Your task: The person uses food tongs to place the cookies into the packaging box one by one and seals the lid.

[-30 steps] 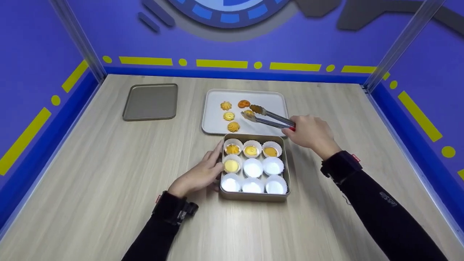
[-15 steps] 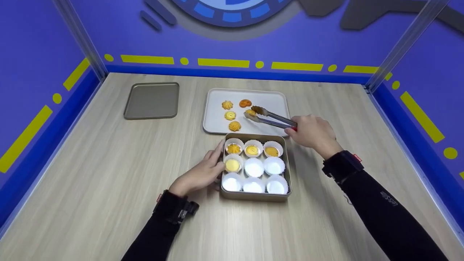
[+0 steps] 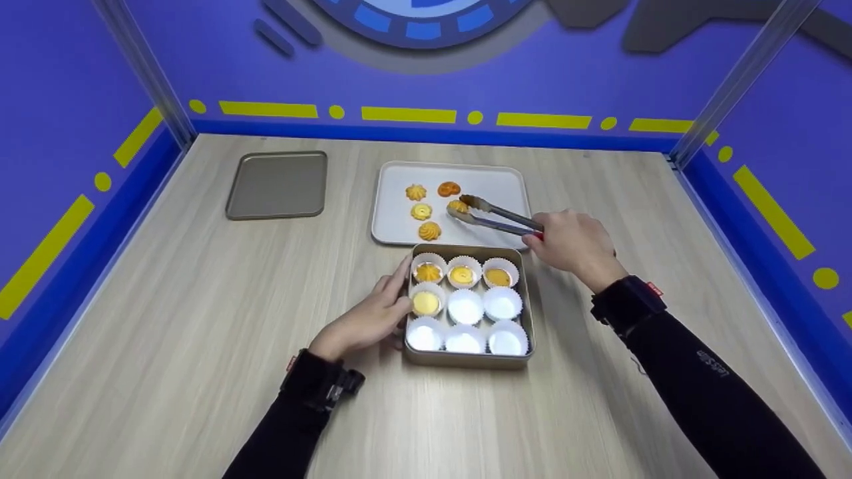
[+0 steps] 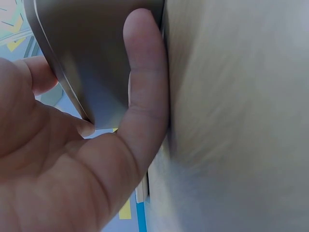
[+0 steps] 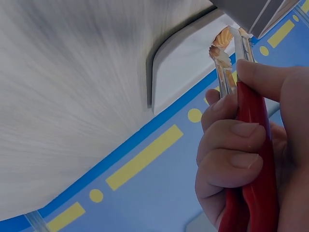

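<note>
My left hand (image 3: 366, 319) holds a metal tin (image 3: 469, 360) by its left side, thumb at the rim and other fingers along the outer wall. In the left wrist view, one finger lies low on the tin wall (image 4: 104, 53). White paper cups (image 3: 465, 307) fill the tin in rows; several contain cookies, such as a yellow one (image 3: 426, 304). My right hand (image 3: 574, 243) grips red-handled tongs (image 3: 506, 221). Their tips stand on either side of a swirled cookie (image 3: 457, 206) on the white tray (image 3: 492, 181); whether both touch it I cannot tell.
On the white tray lie several more cookies, among them a pretzel-shaped one (image 3: 448, 189) and a spiral one (image 3: 429, 231). A flat metal lid (image 3: 278, 185) rests at the back left. Blue walls (image 3: 426, 90) enclose the wooden table (image 3: 279, 279) behind and at both sides.
The tong tips have drawn slightly closer together around the swirled cookie. My left hand and the tin have stayed in place; the view has shifted slightly.
</note>
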### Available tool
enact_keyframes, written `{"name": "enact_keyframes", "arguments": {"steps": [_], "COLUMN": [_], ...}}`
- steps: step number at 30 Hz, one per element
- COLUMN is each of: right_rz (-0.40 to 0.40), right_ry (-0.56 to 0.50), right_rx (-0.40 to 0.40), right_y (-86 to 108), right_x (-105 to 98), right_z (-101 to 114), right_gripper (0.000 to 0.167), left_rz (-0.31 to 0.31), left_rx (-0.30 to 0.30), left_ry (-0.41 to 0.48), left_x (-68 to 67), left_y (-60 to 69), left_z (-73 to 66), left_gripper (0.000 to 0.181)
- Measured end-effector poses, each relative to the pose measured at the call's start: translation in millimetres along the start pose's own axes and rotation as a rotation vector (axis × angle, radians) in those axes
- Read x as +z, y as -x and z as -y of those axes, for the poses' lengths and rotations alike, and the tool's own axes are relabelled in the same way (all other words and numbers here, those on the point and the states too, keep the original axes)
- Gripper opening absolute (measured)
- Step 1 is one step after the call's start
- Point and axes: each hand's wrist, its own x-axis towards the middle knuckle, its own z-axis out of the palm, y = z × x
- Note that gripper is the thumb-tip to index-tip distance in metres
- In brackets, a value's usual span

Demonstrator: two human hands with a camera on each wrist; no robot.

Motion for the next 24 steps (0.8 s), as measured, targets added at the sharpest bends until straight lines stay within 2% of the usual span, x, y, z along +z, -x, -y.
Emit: {"name": "enact_keyframes", "arguments": {"steps": [7, 13, 19, 24], "right_rz": [-0.074, -0.096, -0.081, -0.108], "right_ry": [0.008, 0.005, 0.025, 0.036], "right_rx": [-0.042, -0.040, -0.038, -0.078], "right_y": [0.1, 4.8, 17.7, 40.1], "right_x": [5.8, 4.5, -10.6, -30.2], "right_z": [-3.8, -8.6, -11.2, -12.4], "right_gripper": [0.024, 0.022, 0.025, 0.022], "left_rz": [0.007, 0.007, 0.005, 0.005], "left_rx": [-0.004, -0.007, -0.010, -0.011], "left_ry": [0.029, 0.010, -0.005, 0.010], "left_x": [-0.7, 0.0, 0.0, -0.3], "left_y": [1.4, 0.5, 0.3, 0.4], "left_z": [-1.1, -1.8, -1.1, 0.0], "left_gripper": [0.082, 0.081, 0.081, 0.082]}}
